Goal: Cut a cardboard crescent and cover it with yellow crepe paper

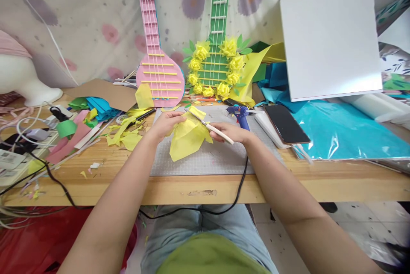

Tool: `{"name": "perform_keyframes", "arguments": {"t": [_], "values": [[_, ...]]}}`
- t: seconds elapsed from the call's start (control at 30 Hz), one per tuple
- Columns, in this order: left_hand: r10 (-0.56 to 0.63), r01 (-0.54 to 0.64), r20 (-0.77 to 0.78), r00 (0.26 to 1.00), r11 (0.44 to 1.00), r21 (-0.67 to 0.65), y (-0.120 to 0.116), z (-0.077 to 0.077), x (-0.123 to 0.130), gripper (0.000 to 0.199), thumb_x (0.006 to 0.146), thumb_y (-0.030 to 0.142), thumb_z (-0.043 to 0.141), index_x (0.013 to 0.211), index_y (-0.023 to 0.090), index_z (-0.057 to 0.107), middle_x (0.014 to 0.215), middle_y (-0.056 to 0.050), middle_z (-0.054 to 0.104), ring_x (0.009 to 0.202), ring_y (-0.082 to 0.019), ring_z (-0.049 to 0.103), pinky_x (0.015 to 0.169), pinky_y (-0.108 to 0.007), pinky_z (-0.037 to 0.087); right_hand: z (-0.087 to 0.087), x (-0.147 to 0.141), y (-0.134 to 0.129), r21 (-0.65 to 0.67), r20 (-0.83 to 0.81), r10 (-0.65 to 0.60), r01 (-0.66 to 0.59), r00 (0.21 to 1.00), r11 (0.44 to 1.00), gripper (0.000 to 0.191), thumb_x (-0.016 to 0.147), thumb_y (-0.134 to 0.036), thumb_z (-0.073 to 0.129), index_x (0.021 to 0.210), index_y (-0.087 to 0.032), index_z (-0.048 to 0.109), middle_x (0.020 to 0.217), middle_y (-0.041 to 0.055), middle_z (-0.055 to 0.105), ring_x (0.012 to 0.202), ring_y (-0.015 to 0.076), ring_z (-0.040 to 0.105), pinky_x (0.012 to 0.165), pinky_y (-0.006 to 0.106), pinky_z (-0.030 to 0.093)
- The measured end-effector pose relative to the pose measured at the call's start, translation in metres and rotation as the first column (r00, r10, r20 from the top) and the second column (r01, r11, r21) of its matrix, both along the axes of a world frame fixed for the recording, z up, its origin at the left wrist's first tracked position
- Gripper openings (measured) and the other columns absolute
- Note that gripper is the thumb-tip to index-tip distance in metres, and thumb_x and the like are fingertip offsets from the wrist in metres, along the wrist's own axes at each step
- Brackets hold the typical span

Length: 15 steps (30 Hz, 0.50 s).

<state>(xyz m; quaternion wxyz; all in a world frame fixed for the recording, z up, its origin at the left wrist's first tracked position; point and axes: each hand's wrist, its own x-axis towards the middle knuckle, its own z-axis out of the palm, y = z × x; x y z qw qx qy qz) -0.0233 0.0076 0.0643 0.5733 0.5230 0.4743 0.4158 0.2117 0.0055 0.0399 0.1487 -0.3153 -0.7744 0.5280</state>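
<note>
Yellow paper [188, 143] and one pair of scissors [221, 133] occupy two hands [167, 123] [228, 132].

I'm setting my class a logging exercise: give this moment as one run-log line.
left hand: holding yellow paper | right hand: holding scissors, blades at paper | below: cutting mat | beyond: blue glue gun, pink instrument

Head view, one item: worn on my head, facing forward and down. Range: close above my jeans [160, 231], my left hand [168, 125] and right hand [229, 132] farther out, near mid-frame. Coverage: wide, left to right along the wooden table [144, 190], ending at the far floral cloth [83, 17].
</note>
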Motion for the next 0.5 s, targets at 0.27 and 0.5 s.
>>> {"name": "perform_keyframes", "arguments": {"t": [0.27,0.5], "values": [[-0.052,0.051,-0.046,0.998,0.998,-0.025,0.002,0.008,0.0,0.024,0.054,0.029,0.074,0.074,0.016,0.072,0.073,-0.006,0.068,0.065,-0.016,0.059,0.061,-0.026,0.042,0.002,0.003,0.002,-0.046,0.0,0.001,-0.001,1.0,0.999,0.042,0.075,-0.059,0.051,0.079,-0.018,0.041,0.054,-0.0074,0.037,0.047,0.006,0.033,0.043,0.021,0.024],[-0.152,0.148,-0.144,0.978,0.988,-0.039,0.004,0.016,-0.006,0.021,0.059,0.029,0.071,0.073,0.015,0.071,0.071,-0.005,0.067,0.063,-0.015,0.058,0.06,-0.026,0.041,0.002,0.003,0.003,-0.035,0.039,-0.017,0.018,0.999,0.999,0.043,0.072,-0.059,0.054,0.076,-0.018,0.043,0.052,-0.0075,0.038,0.046,0.0056,0.034,0.043,0.021,0.023]]}}
